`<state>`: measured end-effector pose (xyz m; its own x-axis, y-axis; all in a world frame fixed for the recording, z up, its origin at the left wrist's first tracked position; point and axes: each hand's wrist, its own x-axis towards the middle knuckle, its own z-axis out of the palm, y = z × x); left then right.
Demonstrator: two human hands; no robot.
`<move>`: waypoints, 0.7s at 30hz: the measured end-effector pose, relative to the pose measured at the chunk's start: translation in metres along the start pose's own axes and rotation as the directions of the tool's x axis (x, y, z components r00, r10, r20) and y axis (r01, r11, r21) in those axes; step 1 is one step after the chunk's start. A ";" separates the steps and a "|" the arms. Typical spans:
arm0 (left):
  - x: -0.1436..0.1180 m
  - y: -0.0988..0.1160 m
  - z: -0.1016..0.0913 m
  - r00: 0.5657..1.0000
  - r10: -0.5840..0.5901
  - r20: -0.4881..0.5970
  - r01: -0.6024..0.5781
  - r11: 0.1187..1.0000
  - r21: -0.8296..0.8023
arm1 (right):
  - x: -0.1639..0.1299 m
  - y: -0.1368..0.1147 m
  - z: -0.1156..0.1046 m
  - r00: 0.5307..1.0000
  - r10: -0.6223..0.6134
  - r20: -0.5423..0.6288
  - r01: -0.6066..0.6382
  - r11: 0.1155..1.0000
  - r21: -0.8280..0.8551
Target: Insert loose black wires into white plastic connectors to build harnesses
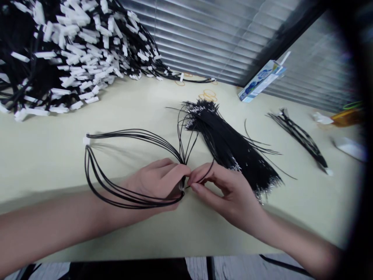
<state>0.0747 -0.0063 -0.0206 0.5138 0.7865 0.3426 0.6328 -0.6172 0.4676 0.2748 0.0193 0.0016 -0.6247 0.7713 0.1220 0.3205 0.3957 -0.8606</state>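
Observation:
My left hand (163, 181) is closed round a wire harness (136, 135), a loop of several thin black wires. A white connector (86, 140) joins the wires at the loop's left end. Another connector seems to sit under my left thumb, mostly hidden by the fingers. Several loose wire ends fan upward out of that grip. My right hand (224, 184) pinches a single black wire (210, 168) between thumb and fingertips, close against the left fingertips. Just beyond the right hand lies a thick bundle of cut black wires (233, 136) with shiny metal ends.
A large heap of black wires with white connectors (84, 58) covers the back left. Yellow rubber bands (208, 95) lie near the blinds (198, 35). A blue and white drink carton (260, 81) stands at the back right. Another harness (300, 138) rests on the right of the table (58, 147).

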 end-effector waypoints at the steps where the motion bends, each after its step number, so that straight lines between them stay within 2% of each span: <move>1: 0.000 0.000 0.000 1.000 -0.001 -0.001 0.001 1.000 0.000 | 0.001 0.001 0.001 1.000 -0.006 0.002 0.006 1.000 -0.017; 9: 0.001 0.001 -0.001 1.000 -0.001 -0.009 0.001 1.000 -0.003 | 0.000 0.005 0.003 1.000 -0.012 -0.008 0.012 1.000 0.016; 13: 0.001 0.000 -0.001 1.000 0.003 0.000 -0.003 1.000 -0.001 | 0.000 0.003 0.003 0.999 -0.038 -0.015 0.037 0.999 -0.029; 21: -0.002 -0.002 0.006 0.999 0.014 -0.052 -0.013 1.000 0.014 | -0.001 0.004 0.006 0.998 -0.044 -0.036 0.041 0.996 -0.076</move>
<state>0.0755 -0.0067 -0.0269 0.4916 0.7782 0.3909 0.6341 -0.6275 0.4518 0.2721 0.0174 -0.0046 -0.6124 0.7704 0.1773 0.3477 0.4639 -0.8148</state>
